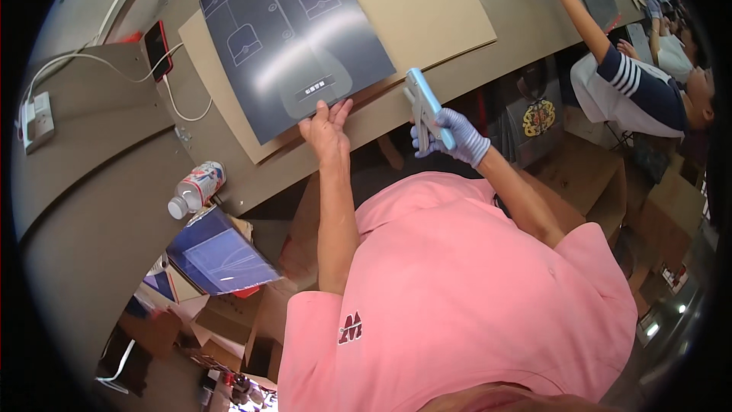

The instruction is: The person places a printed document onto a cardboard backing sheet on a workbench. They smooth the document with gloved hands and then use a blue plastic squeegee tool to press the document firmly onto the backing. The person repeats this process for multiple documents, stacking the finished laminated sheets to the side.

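My left hand (328, 131), bare, has its fingers closed at the near edge of a glossy dark sheet (293, 38). White outlines of pockets and a row of buttons are printed on the sheet, with a small label near the held edge. It lies on larger tan boards (438, 11) on the table. In a bluish striped glove, my right hand (457, 137) grips a light blue and grey stapler (431, 111) just off the table's front edge. The stapler is tilted, apart from the sheet. Part of the left fingers is hidden at the sheet's edge.
A red-edged phone (158, 49) with a white cable lies left of the boards, near a power strip (38, 120). A plastic bottle (198, 187) lies at the table's left corner, above a blue package (221, 248). Another person's arm (583, 19) reaches over the table at right. Cardboard boxes (579, 175) stand below.
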### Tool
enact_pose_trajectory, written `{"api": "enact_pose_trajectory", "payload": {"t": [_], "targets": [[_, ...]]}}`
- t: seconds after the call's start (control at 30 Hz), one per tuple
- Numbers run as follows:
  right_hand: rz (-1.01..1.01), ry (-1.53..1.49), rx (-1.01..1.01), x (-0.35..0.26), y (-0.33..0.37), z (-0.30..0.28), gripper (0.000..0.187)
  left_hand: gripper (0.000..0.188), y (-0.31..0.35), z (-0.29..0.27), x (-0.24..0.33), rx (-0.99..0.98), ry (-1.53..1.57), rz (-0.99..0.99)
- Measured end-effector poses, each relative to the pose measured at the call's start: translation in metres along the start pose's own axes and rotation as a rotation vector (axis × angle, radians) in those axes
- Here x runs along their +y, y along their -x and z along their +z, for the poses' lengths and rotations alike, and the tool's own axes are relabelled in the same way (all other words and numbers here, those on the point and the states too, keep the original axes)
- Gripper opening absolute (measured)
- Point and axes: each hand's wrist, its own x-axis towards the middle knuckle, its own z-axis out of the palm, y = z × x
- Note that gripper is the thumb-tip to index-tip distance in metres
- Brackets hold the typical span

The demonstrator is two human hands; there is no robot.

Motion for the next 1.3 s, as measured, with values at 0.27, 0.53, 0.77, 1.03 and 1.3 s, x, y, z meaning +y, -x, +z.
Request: {"api": "enact_pose_trajectory", "payload": {"t": [0.27, 0.53, 0.77, 1.03, 1.3], "targets": [[-0.141, 0.820, 0.252, 0.015, -0.028, 0.035, 0.046, 0.030, 0.004, 0.012, -0.013, -0.031, 0.056, 0.015], [-0.150, 0.808, 0.282, 0.010, -0.059, 0.043, 0.038, 0.033, 0.013, 0.021, -0.007, -0.037, 0.073, 0.016], [-0.046, 0.805, 0.386, -0.007, -0.051, 0.067, 0.031, 0.038, 0.009, 0.013, -0.016, -0.063, 0.120, -0.007], [-0.113, 0.944, 0.428, -0.030, -0.042, 0.037, 0.034, 0.040, -0.012, -0.030, 0.010, 0.230, 0.114, 0.094], [0.044, 1.365, 0.128, 0.019, -0.030, 0.056, 0.058, 0.036, -0.016, -0.042, 0.013, 0.119, -0.044, -0.164]]}}
